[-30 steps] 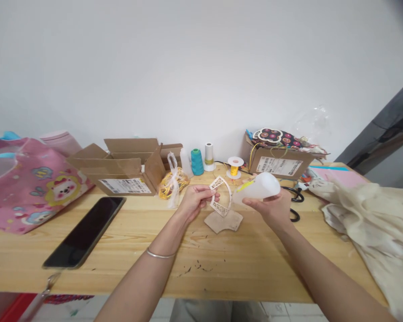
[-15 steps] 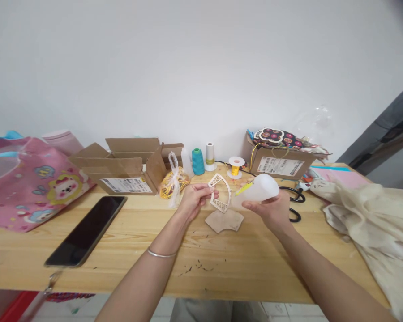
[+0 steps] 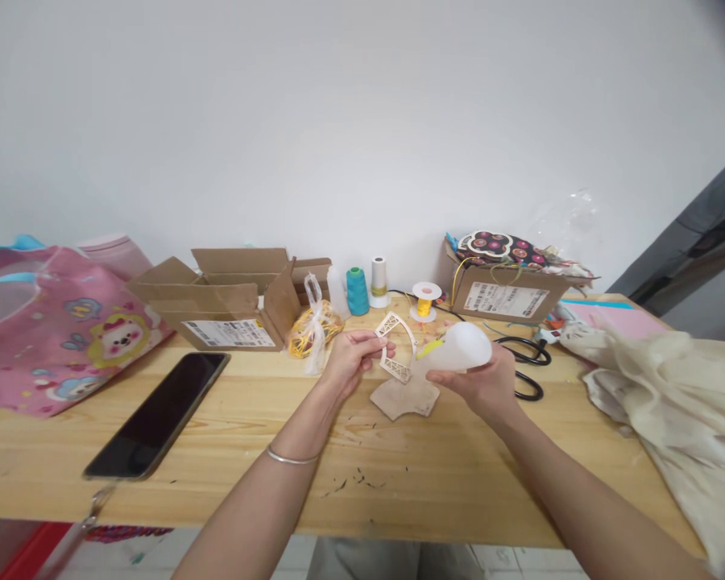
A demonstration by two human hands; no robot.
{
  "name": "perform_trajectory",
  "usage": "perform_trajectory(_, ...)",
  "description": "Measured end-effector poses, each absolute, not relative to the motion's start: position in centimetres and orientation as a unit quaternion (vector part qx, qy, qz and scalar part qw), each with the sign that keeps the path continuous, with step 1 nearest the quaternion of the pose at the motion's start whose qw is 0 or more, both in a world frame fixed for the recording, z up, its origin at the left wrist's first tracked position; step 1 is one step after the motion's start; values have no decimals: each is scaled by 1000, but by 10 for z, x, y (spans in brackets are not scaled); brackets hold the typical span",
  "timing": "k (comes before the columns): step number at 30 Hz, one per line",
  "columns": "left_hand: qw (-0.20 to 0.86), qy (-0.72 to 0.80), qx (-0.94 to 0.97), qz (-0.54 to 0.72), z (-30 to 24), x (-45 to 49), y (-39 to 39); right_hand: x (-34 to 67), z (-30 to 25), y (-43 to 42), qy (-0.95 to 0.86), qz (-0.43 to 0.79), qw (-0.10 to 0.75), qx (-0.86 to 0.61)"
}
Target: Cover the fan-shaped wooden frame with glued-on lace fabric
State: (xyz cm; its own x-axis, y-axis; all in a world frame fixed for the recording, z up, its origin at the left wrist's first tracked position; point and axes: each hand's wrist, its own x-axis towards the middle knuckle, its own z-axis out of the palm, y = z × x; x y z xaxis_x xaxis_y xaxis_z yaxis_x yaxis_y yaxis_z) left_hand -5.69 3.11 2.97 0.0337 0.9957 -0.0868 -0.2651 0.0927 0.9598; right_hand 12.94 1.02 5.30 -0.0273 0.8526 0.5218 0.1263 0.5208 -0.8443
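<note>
My left hand (image 3: 358, 358) pinches the left side of a pale, curved frame (image 3: 391, 370) with lattice cut-outs. In my right hand (image 3: 483, 383) is a white squeeze bottle (image 3: 466, 346), tipped so its narrow end points left toward the frame's curved edge. The bottle covers part of that edge, and I cannot tell whether the tip touches it. A beige, fan-shaped piece of fabric or board (image 3: 402, 400) lies flat on the table just below the frame.
Behind my hands stand a teal thread cone (image 3: 357, 292), a white spool (image 3: 379, 278) and a yellow thread spool (image 3: 424, 304). Cardboard boxes (image 3: 229, 314) are on both sides. A phone (image 3: 160, 415) lies left; cream cloth (image 3: 658, 395) hangs over the right edge.
The bottle in my right hand has shifted left and slightly down, closer to the frame. My left hand still holds the frame in nearly the same place.
</note>
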Motion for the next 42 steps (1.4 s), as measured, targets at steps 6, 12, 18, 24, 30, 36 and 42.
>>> perform_trajectory(6,593,444,401,538,28,-58,32,131,52,10,-624,352,587,-376)
perform_trajectory(12,592,431,329,596,30,-59,34,139,45,32,-410,376,756,-346)
perform_trajectory(18,624,388,236,635,30,-61,35,135,45,37,-327,497,736,-324)
perform_trajectory(24,646,392,152,637,30,-61,35,130,38,34,-333,547,693,-331)
perform_trajectory(30,674,353,141,634,25,-60,35,130,37,31,-344,563,678,-323)
perform_trajectory(36,681,352,142,626,26,-57,34,128,37,30,-335,568,678,-324)
perform_trajectory(42,672,401,163,601,28,-52,31,130,38,32,-334,525,703,-344)
